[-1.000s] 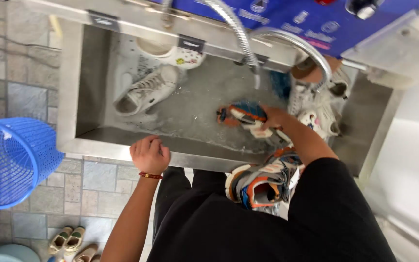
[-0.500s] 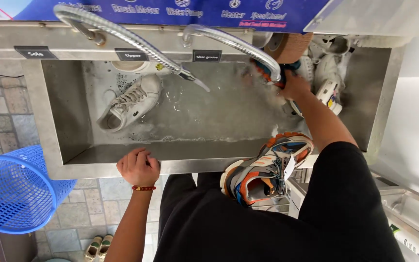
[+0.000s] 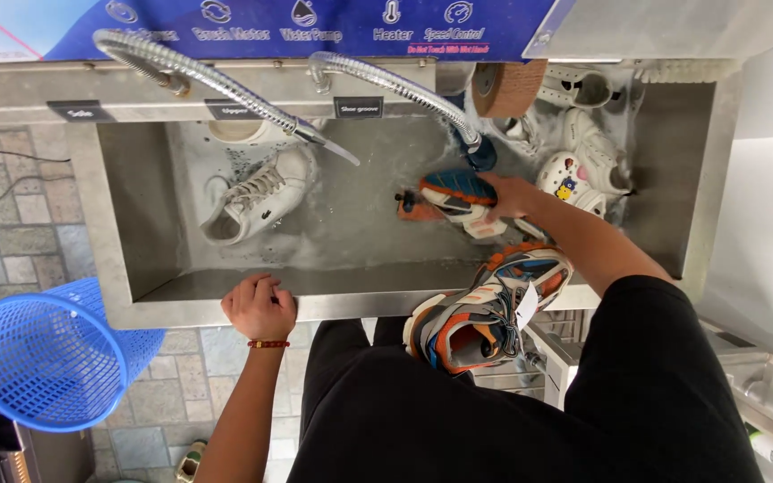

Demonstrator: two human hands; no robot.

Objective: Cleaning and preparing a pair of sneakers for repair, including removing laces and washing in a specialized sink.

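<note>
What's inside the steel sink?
In the sink: a white sneaker at left, a colourful sneaker in the right hand, white shoes at right. Foamy water hides the bottom.

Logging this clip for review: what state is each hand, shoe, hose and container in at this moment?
Right hand: gripping the orange-and-blue sneaker in the steel sink.
Left hand: resting on the sink's front rim, holding nothing.
Matching sneaker: lying on the front rim, sole outward.
White sneaker: lying in wet sink, untouched.
Flexible hose: bent down over the held sneaker.
Blue basket: upright on floor.
</note>
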